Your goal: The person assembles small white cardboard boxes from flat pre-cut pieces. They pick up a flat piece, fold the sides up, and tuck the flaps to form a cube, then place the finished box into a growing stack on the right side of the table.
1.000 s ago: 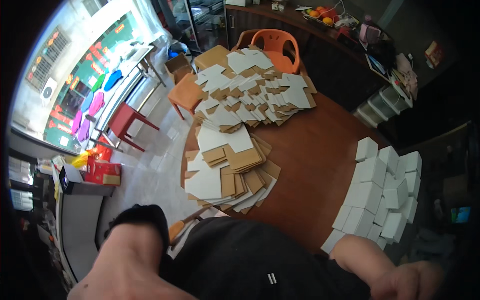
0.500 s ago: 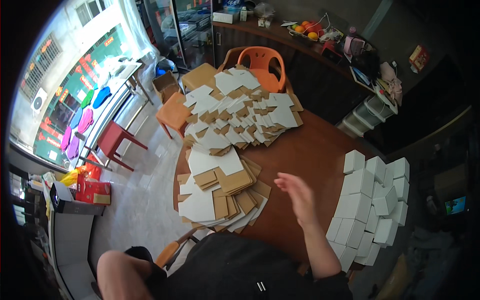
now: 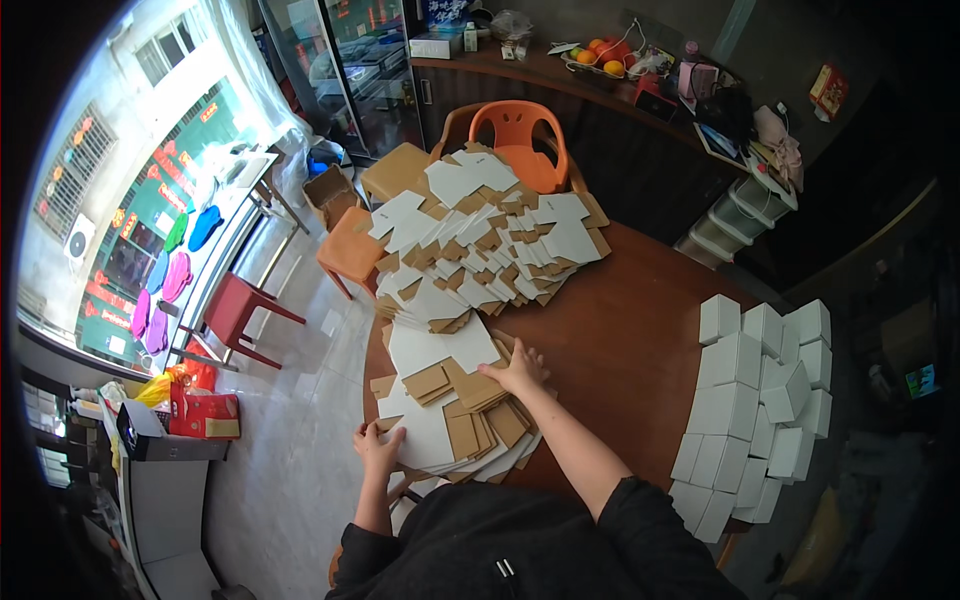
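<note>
Flat cardboard box blanks [image 3: 415, 425], white on one face and brown on the other, lie in a pile on the near left of the table. My left hand [image 3: 380, 450] is at the left edge of the nearest white blank, thumb and fingers apart. At the pile's right side, my right hand [image 3: 520, 370] touches the brown flaps [image 3: 475, 388] with its fingers spread. Neither hand visibly holds a blank clear of the pile. A larger spread of overlapping blanks [image 3: 470, 245] covers the table's far left.
Folded white boxes [image 3: 725, 410] are stacked along the right of the brown table [image 3: 620, 330]. An orange chair [image 3: 530, 145] and stools [image 3: 350, 250] stand beyond and left of it. A dark cabinet [image 3: 560, 110] with fruit [image 3: 605, 55] on top runs along the back.
Both hands have come to the near pile of blanks: my right moved left from above the bare table, my left reached forward from beside my body. The view has shifted slightly.
</note>
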Available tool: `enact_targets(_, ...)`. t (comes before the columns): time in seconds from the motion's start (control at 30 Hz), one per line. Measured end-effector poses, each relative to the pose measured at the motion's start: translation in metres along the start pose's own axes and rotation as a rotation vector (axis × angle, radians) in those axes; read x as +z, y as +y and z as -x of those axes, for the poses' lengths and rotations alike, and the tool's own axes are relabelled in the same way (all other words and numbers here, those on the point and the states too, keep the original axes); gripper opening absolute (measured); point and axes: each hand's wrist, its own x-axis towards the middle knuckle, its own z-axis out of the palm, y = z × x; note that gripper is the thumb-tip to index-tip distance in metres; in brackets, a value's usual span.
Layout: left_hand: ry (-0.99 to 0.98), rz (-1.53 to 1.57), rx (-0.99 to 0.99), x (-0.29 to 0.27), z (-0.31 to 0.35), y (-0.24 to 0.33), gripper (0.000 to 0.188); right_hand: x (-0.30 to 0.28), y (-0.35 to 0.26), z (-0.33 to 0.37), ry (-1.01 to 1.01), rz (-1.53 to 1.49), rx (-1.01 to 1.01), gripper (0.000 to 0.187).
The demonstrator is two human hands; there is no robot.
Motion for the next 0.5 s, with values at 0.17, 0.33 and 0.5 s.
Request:
enact_targets(0.17,-0.154,0.155,-0.055,-0.002,0.027,0.000,0.070,0.004,0.047,0.016,-0.070,-0.151,-0.045,0.085)
enact_targets(0.33,-0.408,0.263,-0.075,0.025,0.072,-0.006,0.069,0.003,0.108,0.040,0.024,-0.276,-0.082,0.072)
enact_targets(0.5,-0.572,0.196,0.118,0.020,0.093,0.037,0.080,0.016,0.196,0.063,0.084,-0.722,-0.098,0.069)
